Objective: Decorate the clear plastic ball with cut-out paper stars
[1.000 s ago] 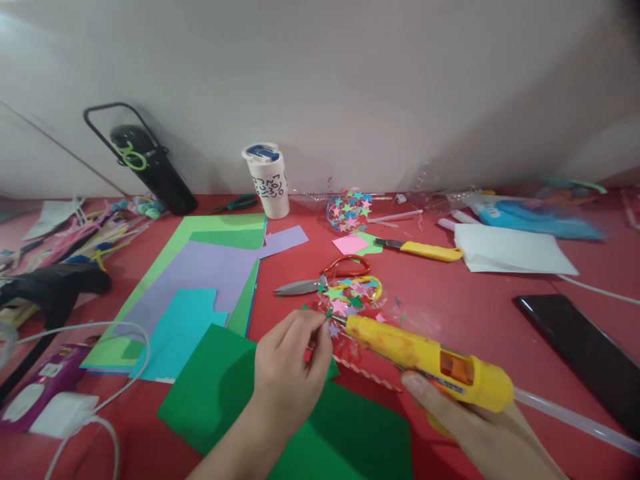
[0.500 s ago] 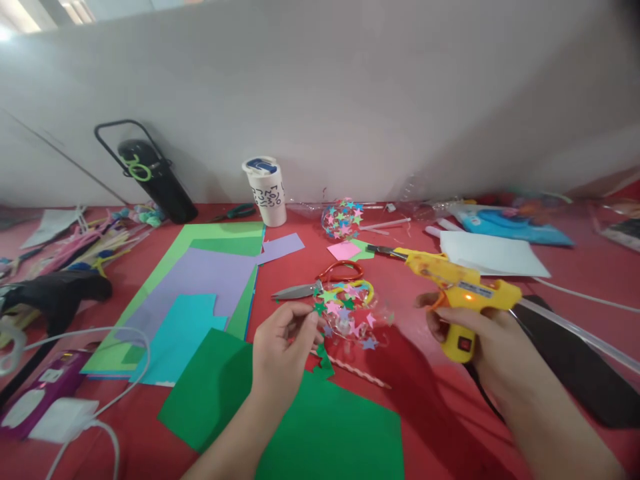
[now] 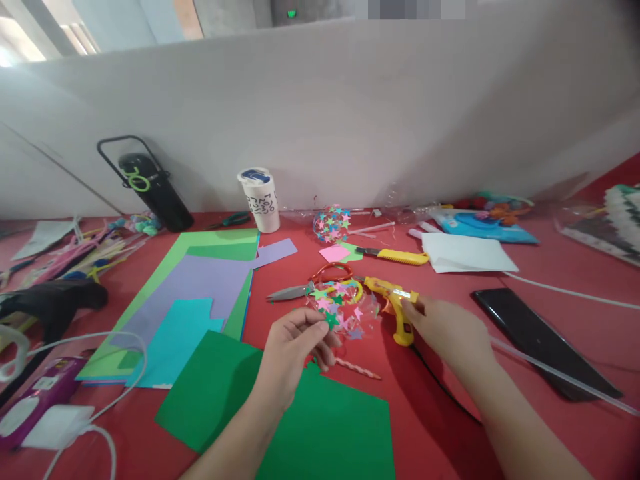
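Observation:
My left hand [image 3: 303, 343] is pinched on a small green star [image 3: 331, 322] in front of a clear ball covered with coloured stars [image 3: 350, 317]. My right hand [image 3: 445, 327] holds a yellow glue gun [image 3: 397, 300] by its rear end, fingertips behind the body. The gun's nozzle points left towards the ball, and its handle hangs down near the table. Scissors [image 3: 290, 292] with red and yellow handles lie partly behind the ball. Beneath my left hand are dark green sheets [image 3: 340, 427] and a twisted pale pink stick [image 3: 357, 368].
A second star-covered ball [image 3: 333, 225] sits near the wall. A yellow cutter knife [image 3: 400, 256], white paper [image 3: 467, 253] and black phone [image 3: 540, 340] lie right. Left are coloured sheets [image 3: 200, 273], a white cup [image 3: 260, 201], black bottle [image 3: 157, 193] and looping white cable [image 3: 145, 353].
My right hand has brought the glue gun leftward, closer to the ball, and shifted its grip from the handle to the rear. My left hand has moved slightly right. The view has tilted up.

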Demonstrator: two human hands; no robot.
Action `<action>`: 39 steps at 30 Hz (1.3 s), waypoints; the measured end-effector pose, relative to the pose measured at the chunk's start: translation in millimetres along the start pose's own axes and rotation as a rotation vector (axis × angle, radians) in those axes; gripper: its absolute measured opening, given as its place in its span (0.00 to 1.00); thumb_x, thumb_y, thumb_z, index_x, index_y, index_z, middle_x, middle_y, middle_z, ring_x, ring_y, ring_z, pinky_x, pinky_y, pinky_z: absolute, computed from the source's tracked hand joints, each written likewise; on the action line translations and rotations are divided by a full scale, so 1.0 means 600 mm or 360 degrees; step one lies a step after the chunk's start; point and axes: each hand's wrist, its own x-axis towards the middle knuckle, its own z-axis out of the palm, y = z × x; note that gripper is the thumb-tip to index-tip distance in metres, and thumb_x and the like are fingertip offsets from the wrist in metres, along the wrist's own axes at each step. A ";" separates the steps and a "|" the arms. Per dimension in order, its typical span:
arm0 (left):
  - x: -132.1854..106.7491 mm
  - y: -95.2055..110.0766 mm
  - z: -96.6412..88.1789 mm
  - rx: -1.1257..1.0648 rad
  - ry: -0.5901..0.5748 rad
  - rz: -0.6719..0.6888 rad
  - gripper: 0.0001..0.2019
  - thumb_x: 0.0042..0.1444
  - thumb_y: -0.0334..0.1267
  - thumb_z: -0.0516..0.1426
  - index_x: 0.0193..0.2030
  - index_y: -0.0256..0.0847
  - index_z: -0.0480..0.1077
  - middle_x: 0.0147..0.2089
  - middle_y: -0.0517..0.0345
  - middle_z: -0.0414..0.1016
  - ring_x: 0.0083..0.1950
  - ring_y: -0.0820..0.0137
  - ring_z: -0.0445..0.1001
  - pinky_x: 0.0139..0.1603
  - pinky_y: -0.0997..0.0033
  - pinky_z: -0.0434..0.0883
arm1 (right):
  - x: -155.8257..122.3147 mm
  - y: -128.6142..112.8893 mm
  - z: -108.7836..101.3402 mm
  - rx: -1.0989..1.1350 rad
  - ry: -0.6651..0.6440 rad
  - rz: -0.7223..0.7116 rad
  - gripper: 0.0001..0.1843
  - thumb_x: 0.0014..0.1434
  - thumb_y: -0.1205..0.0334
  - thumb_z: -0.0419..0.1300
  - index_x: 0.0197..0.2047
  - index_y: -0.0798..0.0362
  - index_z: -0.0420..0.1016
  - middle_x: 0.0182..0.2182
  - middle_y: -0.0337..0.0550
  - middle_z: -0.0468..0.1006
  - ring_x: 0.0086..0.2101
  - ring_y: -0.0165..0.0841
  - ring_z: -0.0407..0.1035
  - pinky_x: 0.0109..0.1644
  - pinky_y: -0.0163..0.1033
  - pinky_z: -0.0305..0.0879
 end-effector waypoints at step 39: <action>-0.032 -0.059 -0.012 0.1033 0.0102 -0.0012 0.13 0.52 0.40 0.54 0.43 0.40 0.69 0.19 0.69 0.63 0.17 0.76 0.62 0.18 0.78 0.59 | -0.110 -0.054 -0.010 0.0900 -0.0152 -0.1231 0.06 0.59 0.67 0.55 0.30 0.52 0.71 0.19 0.33 0.70 0.20 0.25 0.61 0.25 0.29 0.56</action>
